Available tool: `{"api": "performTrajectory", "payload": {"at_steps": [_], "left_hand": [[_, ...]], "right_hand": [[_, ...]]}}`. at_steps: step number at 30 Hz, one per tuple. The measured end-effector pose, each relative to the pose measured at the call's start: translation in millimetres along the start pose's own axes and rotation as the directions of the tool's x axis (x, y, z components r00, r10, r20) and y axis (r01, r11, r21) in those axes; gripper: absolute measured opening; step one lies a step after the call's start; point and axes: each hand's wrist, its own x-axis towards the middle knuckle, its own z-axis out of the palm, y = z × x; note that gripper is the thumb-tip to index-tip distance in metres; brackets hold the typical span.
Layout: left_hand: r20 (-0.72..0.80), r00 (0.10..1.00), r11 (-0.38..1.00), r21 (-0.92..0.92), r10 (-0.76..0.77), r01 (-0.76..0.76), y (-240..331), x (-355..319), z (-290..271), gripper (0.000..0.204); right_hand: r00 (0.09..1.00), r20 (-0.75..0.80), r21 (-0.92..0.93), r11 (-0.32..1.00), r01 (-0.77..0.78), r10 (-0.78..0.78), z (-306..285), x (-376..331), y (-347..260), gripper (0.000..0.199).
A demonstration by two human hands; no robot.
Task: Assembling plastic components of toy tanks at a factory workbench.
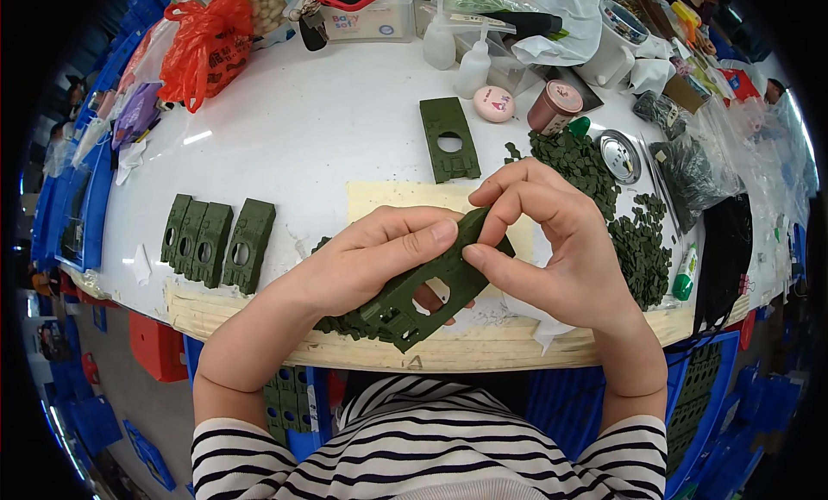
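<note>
My left hand [379,250] grips a dark green plastic toy tank hull [461,284], thumb on top. The hull slants over the table's front edge, and a round hole opens in its lower half. At its upper end, the bent thumb and forefinger of my right hand [552,250] close in a pinch against the surface. Whatever lies between those fingertips is too small or hidden. Another green hull [444,159] lies flat beyond my hands. Several more hulls [248,246] lie side by side at the left. Small green plastic parts [638,259] are heaped to the right.
White glue bottles [473,69], a pink round container [493,104] and a brown jar [555,108] stand at the back. A round metal lid [618,155] and a green-capped tube [686,274] lie at the right. A red plastic bag [205,47] sits far left.
</note>
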Motion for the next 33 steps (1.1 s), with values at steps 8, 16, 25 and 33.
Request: {"api": "performTrajectory", "payload": {"at_steps": [8,16,25,33], "left_hand": [[0.012,1.0,0.998,0.056,0.012,-0.013,-2.2,1.6,-1.6,0.046],[0.032,0.999,0.999,0.035,0.023,-0.024,-3.3,2.4,-1.5,0.046],[-0.01,0.999,0.998,0.041,0.053,-0.053,-0.4,0.1,-0.1,0.049],[-0.2,0.927,0.935,-0.097,0.318,-0.342,16.7,0.8,-23.9,0.056]], "right_hand": [[1.0,0.007,-0.055,0.998,0.001,-0.001,-0.1,0.3,-2.3,0.013],[0.999,0.034,-0.024,0.999,-0.039,0.04,-1.1,0.0,-5.5,0.016],[0.998,0.052,0.033,0.999,-0.044,0.042,-4.0,-1.6,-5.0,0.02],[0.955,0.242,-0.064,0.985,-0.163,0.174,9.7,-9.1,-24.3,0.008]]}}
